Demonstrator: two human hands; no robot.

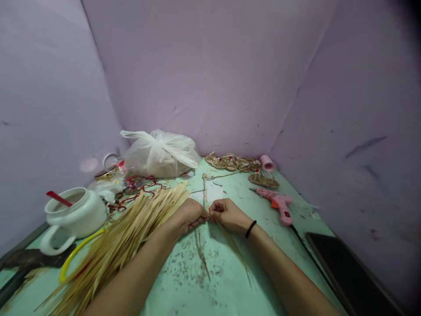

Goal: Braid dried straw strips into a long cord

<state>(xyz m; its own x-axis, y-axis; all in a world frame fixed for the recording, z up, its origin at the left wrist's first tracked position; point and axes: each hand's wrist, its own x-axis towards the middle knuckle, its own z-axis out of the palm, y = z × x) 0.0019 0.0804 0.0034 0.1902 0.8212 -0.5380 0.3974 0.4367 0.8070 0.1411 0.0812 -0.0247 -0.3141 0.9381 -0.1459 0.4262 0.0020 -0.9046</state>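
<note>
Mid-table, my left hand and my right hand meet with their fingertips pinched on a thin straw braid. The braided part runs away from me, then bends to the right at its far end. Loose strand ends hang toward me below my hands, some from each side. A black band circles my right wrist. Left of my left hand lies a large bundle of dry straw strips, partly behind my left forearm. The exact crossing of strands between my fingertips is too small to make out.
A white mug-like pot with a red stick stands at left, near red thread. Behind sit a tied plastic bag, braided straw pieces and a pink spool. At right lie a pink glue gun and a dark flat object.
</note>
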